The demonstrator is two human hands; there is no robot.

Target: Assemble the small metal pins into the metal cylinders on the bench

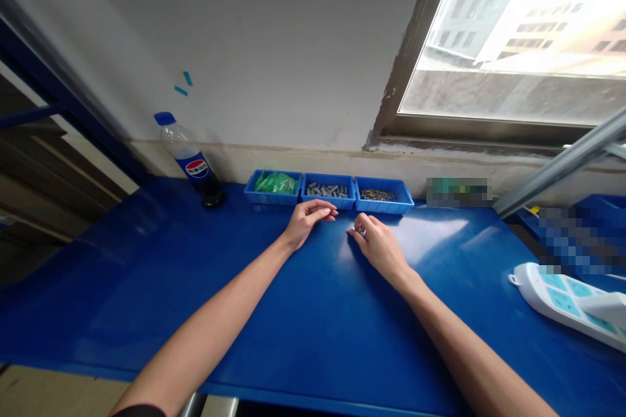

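My left hand hovers just in front of the middle blue bin, its fingers drawn together with the thumb against them. Whatever may lie between those fingertips is hidden. To its right, my right hand pinches a small shiny grey piece between thumb and fingers, low over the blue tabletop. Inside the middle bin lie many short grey cylindrical pieces. The right bin holds thin brownish metal pieces, and the left bin has a green plastic bag in it.
Left of the bins stands a cola bottle with a blue cap. A white power strip lies at the right edge. Behind the table rises a wall with a window, and a grey metal bar slants at the right.
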